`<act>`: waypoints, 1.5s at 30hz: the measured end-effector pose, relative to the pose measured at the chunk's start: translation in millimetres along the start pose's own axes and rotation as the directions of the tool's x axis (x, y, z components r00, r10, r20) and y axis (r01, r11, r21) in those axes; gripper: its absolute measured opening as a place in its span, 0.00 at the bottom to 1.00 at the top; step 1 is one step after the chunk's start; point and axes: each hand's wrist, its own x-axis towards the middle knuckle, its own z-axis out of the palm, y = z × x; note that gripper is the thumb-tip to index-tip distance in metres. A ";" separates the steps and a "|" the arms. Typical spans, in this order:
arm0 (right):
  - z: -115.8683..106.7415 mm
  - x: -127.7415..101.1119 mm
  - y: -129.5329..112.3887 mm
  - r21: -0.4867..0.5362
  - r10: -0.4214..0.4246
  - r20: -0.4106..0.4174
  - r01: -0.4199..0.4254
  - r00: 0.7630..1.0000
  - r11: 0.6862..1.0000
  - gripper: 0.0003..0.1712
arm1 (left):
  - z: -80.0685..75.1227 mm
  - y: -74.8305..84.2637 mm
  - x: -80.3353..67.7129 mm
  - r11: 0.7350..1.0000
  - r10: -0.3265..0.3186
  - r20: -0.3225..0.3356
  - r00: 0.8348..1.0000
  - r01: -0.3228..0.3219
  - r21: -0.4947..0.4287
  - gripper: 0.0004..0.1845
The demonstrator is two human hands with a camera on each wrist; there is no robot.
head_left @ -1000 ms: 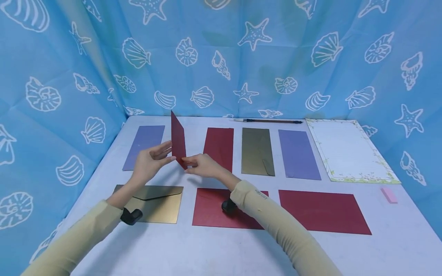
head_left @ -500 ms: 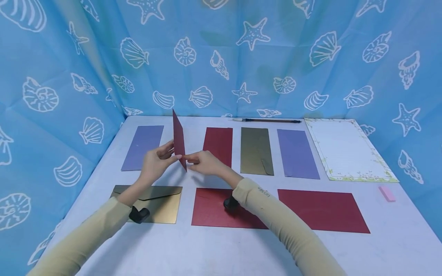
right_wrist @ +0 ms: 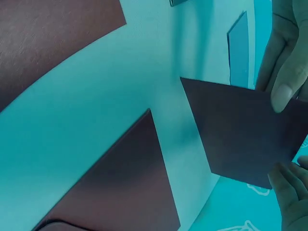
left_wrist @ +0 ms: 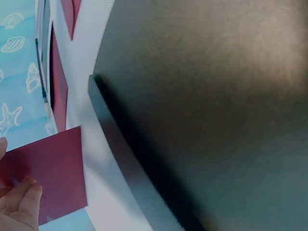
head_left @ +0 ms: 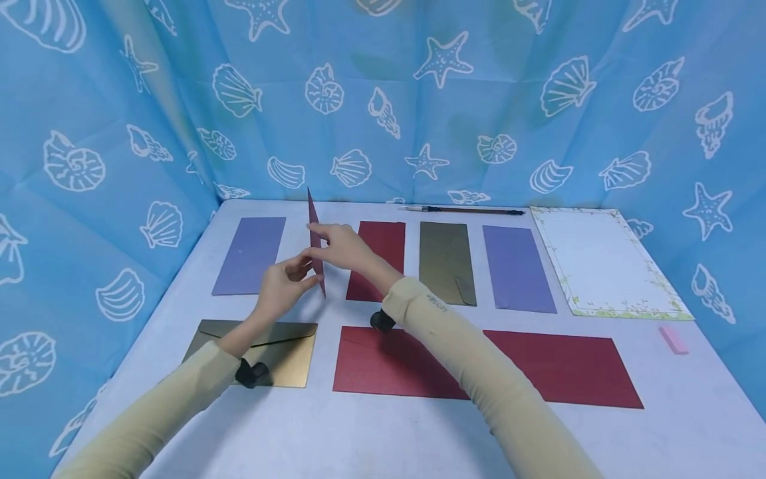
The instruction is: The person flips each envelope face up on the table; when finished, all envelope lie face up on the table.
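A dark red envelope stands upright above the white table, nearly edge-on to the head camera. My left hand pinches its lower part from the left. My right hand grips it higher up from the right, thumb and fingers on opposite faces. The left wrist view shows the red envelope with my fingers on its corner. The right wrist view shows the envelope's flat face between my fingers.
In the back row lie a purple envelope, a red one, a gold one, another purple one and bordered letter paper. In front lie a gold envelope and two red ones. A brush pen and a pink eraser lie nearby.
My right hand slid from the envelope's bottom corner up to its middle. My left hand closed in on the lower part. The envelope turned more edge-on.
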 end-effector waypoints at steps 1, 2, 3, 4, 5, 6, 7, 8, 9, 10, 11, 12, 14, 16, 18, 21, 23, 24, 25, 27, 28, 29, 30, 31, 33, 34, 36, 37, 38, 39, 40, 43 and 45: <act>0.8 0.7 -0.6 -0.003 0.004 0.009 -0.004 1.000 1.000 0.34 | 0.8 -0.9 0.2 1.000 0.006 0.001 1.000 -0.006 0.005 0.29; 1.7 1.2 -0.7 -0.003 0.006 0.015 -0.006 1.000 1.000 0.34 | 1.3 -1.1 0.2 1.000 0.010 0.002 1.000 -0.010 0.010 0.29; 2.5 1.5 -0.5 0.000 0.010 0.017 -0.010 1.000 1.000 0.34 | 1.8 -1.2 0.3 1.000 0.014 0.004 1.000 -0.014 0.013 0.28; 3.1 1.6 -0.4 0.005 0.013 0.017 -0.013 1.000 1.000 0.34 | 2.2 -1.3 0.3 1.000 0.013 0.004 1.000 -0.013 0.015 0.28; 3.6 1.5 -0.2 0.013 0.015 0.014 -0.015 1.000 1.000 0.34 | 2.6 -1.6 0.4 1.000 0.014 0.004 1.000 -0.014 0.017 0.28; 3.9 1.5 0.2 0.024 0.016 0.011 -0.017 1.000 1.000 0.34 | 2.8 -1.4 0.6 1.000 0.015 0.004 1.000 -0.015 0.010 0.28; 4.3 1.4 0.8 0.032 0.017 0.005 -0.017 1.000 0.999 0.34 | 3.0 -1.2 0.8 1.000 0.014 0.005 1.000 -0.014 0.002 0.28; 4.5 1.4 1.6 0.039 0.019 0.000 -0.019 1.000 0.999 0.34 | 3.2 -1.0 1.0 1.000 0.012 0.008 1.000 -0.012 -0.004 0.28; 4.7 1.3 2.3 0.049 0.022 -0.005 -0.022 1.000 0.999 0.34 | 3.5 -1.2 1.4 1.000 0.010 0.011 1.000 -0.010 -0.010 0.28; 4.9 1.1 3.1 0.062 0.025 -0.009 -0.025 1.000 0.998 0.34 | 3.7 -1.3 1.8 1.000 0.007 0.013 1.000 -0.007 -0.013 0.28; 5.1 1.1 4.0 0.074 0.028 -0.013 -0.027 1.000 0.997 0.34 | 3.8 -1.2 2.2 1.000 0.004 0.017 1.000 -0.004 -0.019 0.28; 5.2 0.9 4.8 0.086 0.031 -0.019 -0.029 0.999 0.996 0.34 | 3.7 -1.1 2.5 1.000 0.001 0.020 1.000 -0.001 -0.021 0.28; 5.4 0.4 6.0 0.118 0.035 -0.028 -0.031 0.999 0.993 0.34 | 3.4 -0.8 3.0 1.000 -0.001 0.024 1.000 0.002 -0.019 0.28; 5.5 -0.2 6.7 0.149 0.036 -0.040 -0.029 0.999 0.988 0.34 | 2.5 0.0 3.5 1.000 0.002 0.026 1.000 -0.002 -0.011 0.29; 5.6 -0.8 6.9 0.173 0.037 -0.055 -0.027 0.998 0.985 0.34 | 1.0 1.2 3.6 1.000 0.011 0.029 1.000 -0.012 0.006 0.29; 6.5 -1.8 6.2 0.195 0.041 -0.075 -0.026 0.996 0.980 0.34 | -2.5 2.3 2.8 0.999 0.023 0.036 0.999 -0.024 0.025 0.29; 7.4 -2.9 5.4 0.220 0.046 -0.084 -0.027 0.995 0.975 0.34 | -5.3 3.1 1.9 0.999 0.027 0.041 0.999 -0.029 0.038 0.28; 8.2 -3.4 5.3 0.230 0.047 -0.087 -0.026 0.995 0.973 0.34 | -6.6 3.2 1.4 0.998 0.028 0.043 0.999 -0.030 0.047 0.28; 9.1 -4.1 5.3 0.238 0.051 -0.089 -0.028 0.995 0.971 0.34 | -7.9 3.3 0.8 0.998 0.029 0.046 0.999 -0.032 0.053 0.28; 11.1 -5.1 5.5 0.249 0.060 -0.090 -0.036 0.994 0.968 0.35 | -10.2 3.4 -0.3 0.996 0.033 0.050 0.998 -0.036 0.076 0.28; 12.1 -5.6 5.7 0.251 0.064 -0.091 -0.040 0.994 0.967 0.35 | -11.1 2.8 -0.7 0.995 0.038 0.054 0.998 -0.042 0.090 0.28; 13.3 -6.0 6.1 0.247 0.068 -0.089 -0.044 0.994 0.968 0.35 | -12.1 2.1 -1.2 0.992 0.043 0.056 0.998 -0.049 0.113 0.28; 14.7 -6.3 6.9 0.242 0.072 -0.088 -0.049 0.993 0.969 0.35 | -12.9 1.4 -1.8 0.989 0.048 0.060 0.997 -0.055 0.138 0.27; 15.9 -7.0 7.7 0.239 0.078 -0.086 -0.055 0.993 0.969 0.36 | -13.5 0.2 -2.2 0.985 0.054 0.063 0.997 -0.063 0.158 0.27; 18.3 -8.2 9.6 0.235 0.083 -0.083 -0.061 0.993 0.970 0.36 | -14.3 -2.2 -3.1 0.978 0.059 0.071 0.996 -0.072 0.198 0.27; 19.6 -8.9 10.9 0.230 0.085 -0.081 -0.065 0.993 0.971 0.36 | -14.6 -3.1 -3.7 0.972 0.062 0.074 0.995 -0.077 0.221 0.27; 22.1 -10.1 13.8 0.221 0.090 -0.079 -0.071 0.993 0.973 0.37 | -14.7 -4.8 -4.7 0.964 0.058 0.080 0.995 -0.076 0.253 0.27; 23.2 -10.9 14.9 0.220 0.092 -0.079 -0.072 0.993 0.973 0.36 | -14.8 -5.5 -5.1 0.963 0.056 0.084 0.995 -0.076 0.259 0.27; 24.1 -11.7 16.1 0.217 0.094 -0.079 -0.075 0.992 0.973 0.36 | -14.8 -6.7 -5.2 0.961 0.052 0.089 0.995 -0.074 0.265 0.27; 24.8 -12.6 16.9 0.210 0.099 -0.078 -0.081 0.992 0.974 0.36 | -14.9 -7.6 -5.3 0.960 0.045 0.094 0.995 -0.069 0.271 0.27; 25.5 -13.4 17.6 0.205 0.105 -0.078 -0.087 0.991 0.975 0.36 | -15.0 -8.4 -5.3 0.960 0.035 0.099 0.994 -0.061 0.272 0.27; 27.0 -15.9 20.3 0.174 0.123 -0.081 -0.108 0.989 0.979 0.36 | -16.2 -12.2 -4.1 0.965 0.016 0.117 0.993 -0.046 0.258 0.26; 28.2 -17.1 22.9 0.141 0.136 -0.082 -0.124 0.987 0.982 0.35 | -16.6 -14.2 -2.9 0.967 0.009 0.126 0.992 -0.041 0.250 0.26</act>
